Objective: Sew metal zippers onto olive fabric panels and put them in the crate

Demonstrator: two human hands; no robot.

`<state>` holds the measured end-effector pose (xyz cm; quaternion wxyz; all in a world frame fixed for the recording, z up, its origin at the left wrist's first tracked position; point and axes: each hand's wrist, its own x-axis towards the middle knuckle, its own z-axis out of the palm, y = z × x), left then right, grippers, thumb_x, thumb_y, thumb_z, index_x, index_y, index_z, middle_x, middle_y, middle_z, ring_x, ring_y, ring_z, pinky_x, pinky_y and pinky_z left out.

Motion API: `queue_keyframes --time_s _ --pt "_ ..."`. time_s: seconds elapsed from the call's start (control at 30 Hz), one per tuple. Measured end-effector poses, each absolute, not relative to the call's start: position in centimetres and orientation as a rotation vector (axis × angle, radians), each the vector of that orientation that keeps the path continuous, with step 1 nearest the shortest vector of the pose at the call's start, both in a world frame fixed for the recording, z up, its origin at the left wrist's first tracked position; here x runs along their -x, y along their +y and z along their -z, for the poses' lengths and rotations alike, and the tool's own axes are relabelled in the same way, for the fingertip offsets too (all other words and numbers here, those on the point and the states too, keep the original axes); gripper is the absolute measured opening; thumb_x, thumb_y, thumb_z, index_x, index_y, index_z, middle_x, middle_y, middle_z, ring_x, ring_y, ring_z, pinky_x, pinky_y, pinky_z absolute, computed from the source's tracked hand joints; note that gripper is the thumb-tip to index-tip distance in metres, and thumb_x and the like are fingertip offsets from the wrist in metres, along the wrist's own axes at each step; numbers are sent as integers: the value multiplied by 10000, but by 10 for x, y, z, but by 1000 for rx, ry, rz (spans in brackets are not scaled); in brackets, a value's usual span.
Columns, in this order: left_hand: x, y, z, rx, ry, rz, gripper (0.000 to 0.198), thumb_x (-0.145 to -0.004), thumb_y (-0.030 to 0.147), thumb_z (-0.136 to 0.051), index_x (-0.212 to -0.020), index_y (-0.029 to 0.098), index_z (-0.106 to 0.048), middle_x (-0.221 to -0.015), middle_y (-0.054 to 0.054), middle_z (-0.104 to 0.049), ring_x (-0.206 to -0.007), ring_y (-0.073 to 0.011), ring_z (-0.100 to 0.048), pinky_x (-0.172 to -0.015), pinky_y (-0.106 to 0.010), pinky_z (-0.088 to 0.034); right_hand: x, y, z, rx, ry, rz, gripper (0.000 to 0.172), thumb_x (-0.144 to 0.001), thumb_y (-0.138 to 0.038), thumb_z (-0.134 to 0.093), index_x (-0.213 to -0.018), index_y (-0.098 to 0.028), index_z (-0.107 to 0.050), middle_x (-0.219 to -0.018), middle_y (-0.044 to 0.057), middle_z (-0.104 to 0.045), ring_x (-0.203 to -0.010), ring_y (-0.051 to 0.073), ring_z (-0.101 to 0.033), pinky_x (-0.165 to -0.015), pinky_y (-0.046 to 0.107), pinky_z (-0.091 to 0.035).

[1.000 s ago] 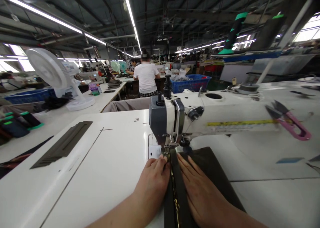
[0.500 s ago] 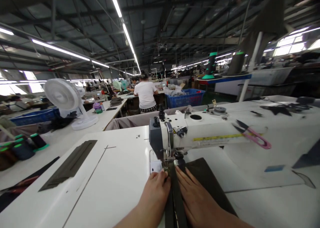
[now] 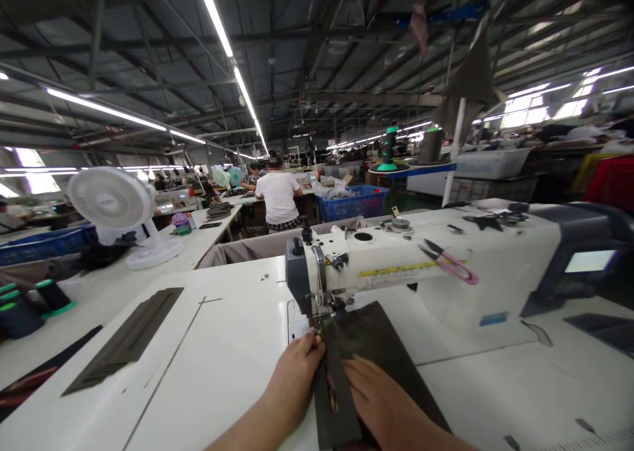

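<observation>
A dark olive fabric piece (image 3: pixel 396 355) lies under the needle area of the white sewing machine (image 3: pixel 396 256). On it runs a narrow folded strip (image 3: pixel 341 385) with a slit along it, where something small and brassy shows. My left hand (image 3: pixel 297 368) is closed at the strip's left edge, fingertips pinched right in front of the presser foot (image 3: pixel 319 329). Flat on the fabric, to the right of the strip, rests my right hand (image 3: pixel 374 391), fingers stretched out and touching the strip's edge. The cloth under both palms is hidden.
A stack of dark cut pieces (image 3: pixel 126 339) lies on the left of the white table (image 3: pixel 222 372). Pink-handled scissors (image 3: pixel 453 263) rest against the machine arm. Behind stand a white fan (image 3: pixel 111 200), thread cones (image 3: pixel 52 296), a blue crate (image 3: pixel 351 203) and a person in a white shirt (image 3: pixel 278 197).
The view has swung to the right. My right hand has drawn back from the presser foot toward me along the fabric. The left hand stays by the foot, and the strip's slit shows wider.
</observation>
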<state>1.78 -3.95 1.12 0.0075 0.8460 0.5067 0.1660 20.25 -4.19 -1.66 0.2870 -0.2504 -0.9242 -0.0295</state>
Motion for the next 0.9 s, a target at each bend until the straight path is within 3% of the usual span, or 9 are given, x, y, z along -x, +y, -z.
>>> queue_keyframes --time_s 0.1,0.2,0.37,0.5,0.63,0.9 --pt "-16 -49 -9 -2633 1520 -681 374 -773 32 -474 -1100 181 -575 -1134 -86 -594 -1047 -206 -557 -896 -361 -479 -198 -62 33 556 -2289 283 146 -816 -130 -486 -858 -163 -622 -832 64 -642 -760 175 -579 -695 270 -489" --pt "-19 -55 -13 -2634 1515 -788 373 -730 25 -481 -1056 163 -601 -1104 -88 -620 -1024 -207 -573 -890 -380 -482 -192 -74 33 525 -2200 404 218 -797 -53 -420 -761 -146 -614 -755 74 -634 -716 183 -571 -651 277 -491" --pt "-21 -58 -17 -2704 1567 -824 318 -705 62 -531 -992 161 -625 -1063 -96 -638 -946 -217 -606 -844 -397 -495 -183 -78 27 464 -2182 498 281 -746 10 -381 -746 -127 -626 -691 81 -642 -695 192 -587 -681 305 -513" --pt "-18 -53 -11 -2838 1383 -814 222 -736 225 -620 -941 140 -621 -994 -98 -661 -947 -221 -611 -895 -393 -471 -180 -79 37 484 -2161 541 276 -724 11 -398 -768 -117 -638 -678 77 -655 -666 198 -609 -625 292 -529" --pt "-17 -48 -8 -2880 1338 -807 292 -762 356 -634 -930 118 -616 -967 -110 -661 -938 -230 -614 -928 -404 -452 -180 -78 46 530 -2119 513 264 -719 4 -402 -722 -136 -625 -685 74 -665 -637 191 -617 -593 281 -528" --pt "-20 -45 -15 -2926 1372 -772 254 -792 298 -609 -960 108 -610 -989 -121 -652 -909 -241 -621 -861 -389 -504 -180 -71 35 556 -2090 428 278 -749 -6 -391 -774 -128 -640 -723 71 -674 -685 187 -621 -643 267 -529"
